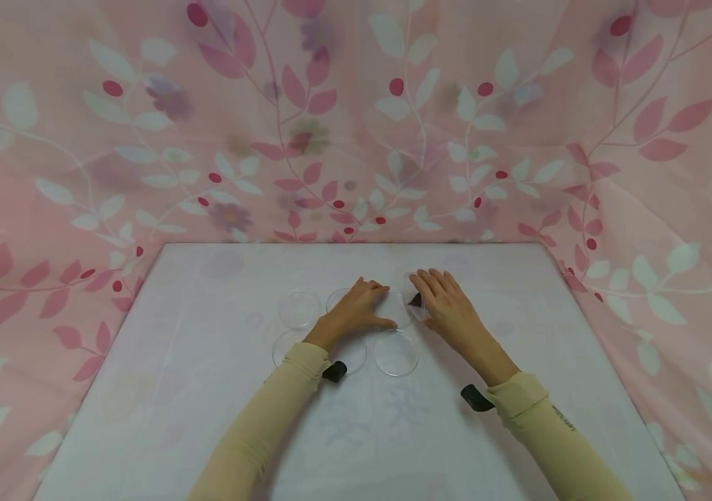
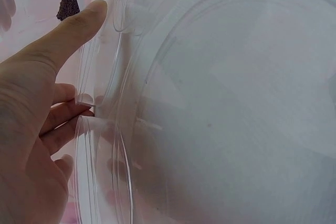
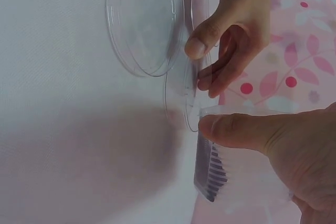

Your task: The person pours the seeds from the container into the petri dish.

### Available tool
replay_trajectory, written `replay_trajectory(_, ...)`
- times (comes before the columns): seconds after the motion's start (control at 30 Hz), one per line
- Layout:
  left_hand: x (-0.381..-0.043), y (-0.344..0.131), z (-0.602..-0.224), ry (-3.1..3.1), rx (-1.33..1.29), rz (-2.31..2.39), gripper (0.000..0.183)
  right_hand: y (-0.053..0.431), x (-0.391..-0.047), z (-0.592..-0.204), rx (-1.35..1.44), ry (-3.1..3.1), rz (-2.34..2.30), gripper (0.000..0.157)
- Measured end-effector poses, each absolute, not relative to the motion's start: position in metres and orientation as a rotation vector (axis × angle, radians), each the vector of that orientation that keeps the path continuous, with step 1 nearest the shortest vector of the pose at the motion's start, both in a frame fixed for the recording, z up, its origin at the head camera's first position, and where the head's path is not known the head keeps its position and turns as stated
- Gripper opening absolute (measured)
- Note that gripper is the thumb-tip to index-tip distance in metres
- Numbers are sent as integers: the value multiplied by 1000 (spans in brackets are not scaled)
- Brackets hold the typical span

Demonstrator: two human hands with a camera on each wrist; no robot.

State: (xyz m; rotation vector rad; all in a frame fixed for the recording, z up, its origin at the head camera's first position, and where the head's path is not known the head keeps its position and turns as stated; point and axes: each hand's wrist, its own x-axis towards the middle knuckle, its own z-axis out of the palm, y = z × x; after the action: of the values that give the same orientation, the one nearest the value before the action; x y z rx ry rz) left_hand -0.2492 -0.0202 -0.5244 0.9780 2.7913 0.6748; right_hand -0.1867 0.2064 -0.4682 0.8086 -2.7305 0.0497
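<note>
My right hand (image 1: pixel 452 306) grips a clear plastic cup (image 3: pixel 252 177), tilted over with its mouth toward the left. Dark, grainy stuff (image 2: pixel 68 3) lies in the cup and shows through its wall, with a row of dark stripes beside it in the right wrist view. At the back right of a group of clear round dishes, my left hand (image 1: pixel 356 306) has its thumb and fingers spread round the sides of one petri dish (image 1: pixel 398 304). The tilted cup overlaps that dish's right edge in the head view.
Several more clear petri dishes stand close together in two rows, one (image 1: pixel 396 353) in front of the held dish and another (image 1: pixel 299 309) at the back left. My left forearm covers part of them. A pink leaf-patterned cloth (image 1: pixel 356 139) hangs behind the white table (image 1: pixel 205 299).
</note>
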Motion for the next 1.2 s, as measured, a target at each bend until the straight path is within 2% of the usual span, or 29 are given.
replay_trajectory(1.2, -252, -19, -527, 2807, 980, 609, 91, 201, -185, -466, 829, -2699, -19, 105)
